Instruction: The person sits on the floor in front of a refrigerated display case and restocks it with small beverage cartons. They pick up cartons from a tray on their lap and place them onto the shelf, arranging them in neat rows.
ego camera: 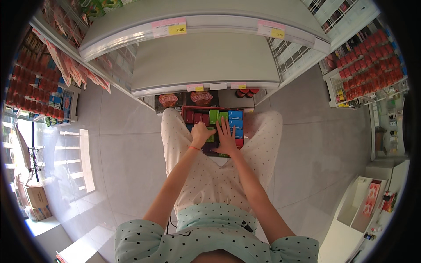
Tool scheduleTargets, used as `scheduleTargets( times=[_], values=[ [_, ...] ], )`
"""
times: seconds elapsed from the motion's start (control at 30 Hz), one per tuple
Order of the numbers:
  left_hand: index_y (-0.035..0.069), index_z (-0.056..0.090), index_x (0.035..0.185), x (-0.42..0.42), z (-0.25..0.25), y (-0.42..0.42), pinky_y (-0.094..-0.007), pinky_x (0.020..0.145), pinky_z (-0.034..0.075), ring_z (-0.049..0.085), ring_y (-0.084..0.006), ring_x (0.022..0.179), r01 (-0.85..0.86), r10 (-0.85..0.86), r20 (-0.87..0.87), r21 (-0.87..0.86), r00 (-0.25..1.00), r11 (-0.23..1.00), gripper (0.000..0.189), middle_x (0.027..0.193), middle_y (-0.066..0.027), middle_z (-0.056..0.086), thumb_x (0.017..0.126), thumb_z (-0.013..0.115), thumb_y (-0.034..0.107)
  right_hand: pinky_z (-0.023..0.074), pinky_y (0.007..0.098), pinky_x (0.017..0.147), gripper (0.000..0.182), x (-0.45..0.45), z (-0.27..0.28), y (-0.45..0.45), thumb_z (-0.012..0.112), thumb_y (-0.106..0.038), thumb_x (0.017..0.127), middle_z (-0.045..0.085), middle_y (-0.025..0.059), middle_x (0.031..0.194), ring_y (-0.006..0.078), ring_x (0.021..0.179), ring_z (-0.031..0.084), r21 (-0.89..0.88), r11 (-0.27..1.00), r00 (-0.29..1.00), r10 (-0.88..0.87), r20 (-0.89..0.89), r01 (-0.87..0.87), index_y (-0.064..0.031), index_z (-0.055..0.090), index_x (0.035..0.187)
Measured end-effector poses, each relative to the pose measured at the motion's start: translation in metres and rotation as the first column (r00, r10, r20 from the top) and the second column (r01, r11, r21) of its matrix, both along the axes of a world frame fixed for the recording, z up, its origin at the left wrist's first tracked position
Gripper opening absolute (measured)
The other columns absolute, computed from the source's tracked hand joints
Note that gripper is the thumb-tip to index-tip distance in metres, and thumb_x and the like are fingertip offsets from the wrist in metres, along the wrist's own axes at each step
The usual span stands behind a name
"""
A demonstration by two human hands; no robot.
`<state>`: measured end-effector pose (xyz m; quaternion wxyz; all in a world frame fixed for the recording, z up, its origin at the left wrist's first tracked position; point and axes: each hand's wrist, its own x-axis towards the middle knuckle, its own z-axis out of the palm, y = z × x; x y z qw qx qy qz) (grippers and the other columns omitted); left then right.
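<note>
A red-rimmed carton (212, 107) with several small boxes stands between my knees. Inside it, blue boxes (235, 115) line the right side, green boxes (213, 115) lie near the middle, and dark red boxes (201, 118) are at the back left. My left hand (201, 133) is over the left half, its fingers curled and its thumb against a green box; whether it grips that box is unclear. Spread flat, my right hand (226, 136) rests on the boxes right of the middle, its fingertips by a green box and the blue ones.
White shelving (205, 60) with price tags rises in front of me. On its bottom level are dark printed boxes (201, 98) and red-and-black containers (246, 93). Racks of red packets (371, 67) stand at both sides. A white cabinet (348, 203) is at lower right, cardboard boxes (37, 196) at lower left.
</note>
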<state>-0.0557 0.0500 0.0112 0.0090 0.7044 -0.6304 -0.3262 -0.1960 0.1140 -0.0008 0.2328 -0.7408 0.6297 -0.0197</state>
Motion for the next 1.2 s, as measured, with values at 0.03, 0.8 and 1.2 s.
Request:
scheduleTargets(
  times=[0.03,0.8,1.2],
  values=[
    [-0.002,0.064,0.076,-0.003,-0.006,0.002,-0.0410,0.068,0.055,0.067,-0.0343,0.076,-0.015,0.015,-0.008,-0.020,1.000,1.000,0.056,0.080,-0.0207,0.067,0.057,0.079,0.048,0.0068,0.0605,0.109,0.123,0.001,0.001,0.000,0.083,-0.043,0.055,-0.001,0.0111,0.154,0.0288,0.142,0.003,-0.002,1.000,1.000,-0.003,0.000,0.003,-0.0160,0.007,0.149],
    [0.006,0.047,0.132,0.167,0.428,-0.244,-0.0409,0.100,0.039,0.053,-0.0214,0.117,0.214,-0.234,0.174,-0.964,0.957,0.157,0.051,0.126,-0.0107,0.056,0.084,0.060,0.017,0.0030,0.0668,0.104,0.104,0.030,-0.002,0.007,0.068,-0.047,0.075,-0.004,0.0266,0.150,0.0430,0.139,-0.005,-0.150,0.989,0.986,-0.022,-0.166,-0.003,-0.0004,0.007,0.146],
    [0.012,0.040,0.130,0.171,0.428,-0.249,-0.0472,0.106,0.030,0.052,-0.0290,0.113,0.475,0.000,0.519,-0.782,0.855,0.403,0.066,0.118,-0.0090,0.058,0.073,0.073,0.018,0.0050,0.0638,0.106,0.107,0.026,-0.008,0.009,0.070,-0.047,0.072,-0.002,0.0226,0.152,0.0397,0.140,-0.002,-0.144,0.989,0.984,-0.059,-0.169,0.035,-0.0068,0.006,0.148]
  ],
)
